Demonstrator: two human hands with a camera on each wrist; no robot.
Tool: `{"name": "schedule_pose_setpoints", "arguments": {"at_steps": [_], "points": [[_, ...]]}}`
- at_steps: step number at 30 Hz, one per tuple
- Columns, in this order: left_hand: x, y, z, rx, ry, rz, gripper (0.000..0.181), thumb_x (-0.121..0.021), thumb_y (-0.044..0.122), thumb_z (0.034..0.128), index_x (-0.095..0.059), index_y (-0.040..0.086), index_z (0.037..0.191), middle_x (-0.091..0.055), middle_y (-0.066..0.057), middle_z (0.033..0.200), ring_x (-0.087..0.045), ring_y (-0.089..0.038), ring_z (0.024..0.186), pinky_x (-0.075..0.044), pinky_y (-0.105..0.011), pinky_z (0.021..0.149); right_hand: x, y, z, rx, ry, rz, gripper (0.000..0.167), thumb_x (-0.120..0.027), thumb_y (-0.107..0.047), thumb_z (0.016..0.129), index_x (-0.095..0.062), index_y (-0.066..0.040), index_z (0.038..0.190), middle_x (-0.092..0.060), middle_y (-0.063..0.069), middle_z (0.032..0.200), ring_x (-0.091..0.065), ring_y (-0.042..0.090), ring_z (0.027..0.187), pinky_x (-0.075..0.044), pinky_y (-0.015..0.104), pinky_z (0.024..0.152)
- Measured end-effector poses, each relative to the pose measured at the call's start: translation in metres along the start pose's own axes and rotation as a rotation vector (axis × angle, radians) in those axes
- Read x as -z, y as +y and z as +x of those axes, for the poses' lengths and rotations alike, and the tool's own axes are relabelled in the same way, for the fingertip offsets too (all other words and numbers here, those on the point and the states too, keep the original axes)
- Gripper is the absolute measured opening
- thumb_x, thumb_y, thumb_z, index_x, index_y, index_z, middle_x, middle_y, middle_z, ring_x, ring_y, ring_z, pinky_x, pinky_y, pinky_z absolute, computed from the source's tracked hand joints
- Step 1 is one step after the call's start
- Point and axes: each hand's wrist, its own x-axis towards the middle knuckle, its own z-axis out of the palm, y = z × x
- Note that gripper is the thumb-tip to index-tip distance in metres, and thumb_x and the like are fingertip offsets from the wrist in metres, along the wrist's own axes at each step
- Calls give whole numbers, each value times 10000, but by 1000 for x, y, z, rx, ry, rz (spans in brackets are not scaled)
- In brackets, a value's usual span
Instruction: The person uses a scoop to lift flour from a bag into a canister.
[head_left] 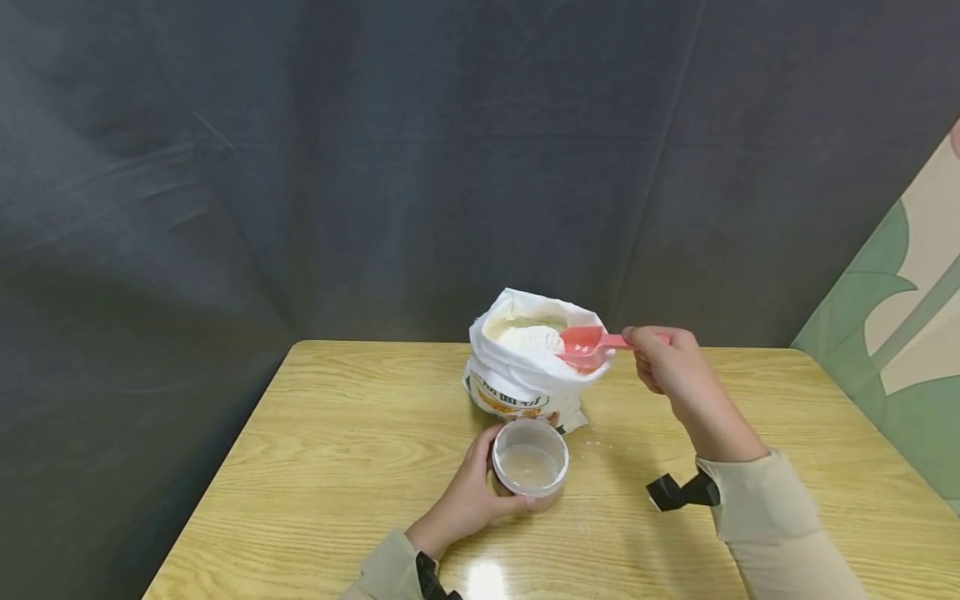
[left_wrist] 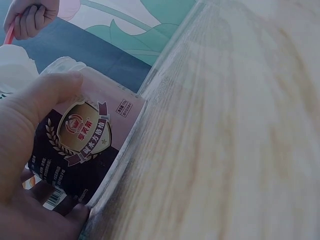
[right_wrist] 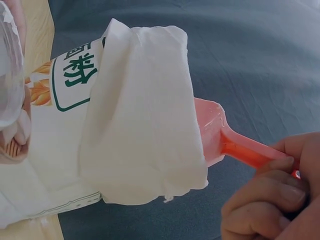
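My right hand (head_left: 670, 360) pinches the handle of a pink scoop (head_left: 583, 346), whose bowl lies inside the open mouth of a white bag (head_left: 517, 371) of white powder. In the right wrist view the scoop (right_wrist: 212, 131) shows partly behind the rolled bag rim (right_wrist: 142, 115). In front of the bag, my left hand (head_left: 474, 492) grips a clear round jar (head_left: 531, 457) around its side, with the jar's open top facing up. The left wrist view shows a dark and pink label on the jar (left_wrist: 82, 135), with my left thumb across its upper part.
The bag and jar stand on a wooden table (head_left: 360, 433) with a little white powder at the bag's right. A dark curtain (head_left: 450, 167) hangs behind the table. Patterned green and beige fabric (head_left: 900, 333) is at the right.
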Motion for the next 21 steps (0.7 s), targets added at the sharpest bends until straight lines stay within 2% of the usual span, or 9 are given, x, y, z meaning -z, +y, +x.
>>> {"name": "schedule_pose_setpoints", "arguments": {"at_steps": [8, 21], "points": [[-1, 1, 0, 1, -6, -15, 1038, -936, 211, 724, -303, 225, 1546, -368, -59, 1520, -367, -249, 1422, -282, -474, 1184, -5, 1, -2, 14, 7, -72, 481, -517, -259, 1021, -417, -119, 572, -361, -41, 484, -326, 128, 442, -295, 287, 433], [0, -1, 0, 3, -13, -15, 1019, -916, 227, 753, -287, 207, 1554, -370, -66, 1516, -403, -265, 1390, -320, -499, 1143, -13, 3, 1, -52, -5, -124, 474, -519, -370, 1037, -501, -118, 636, -408, -5, 527, -405, 204, 501, -341, 316, 496]]}}
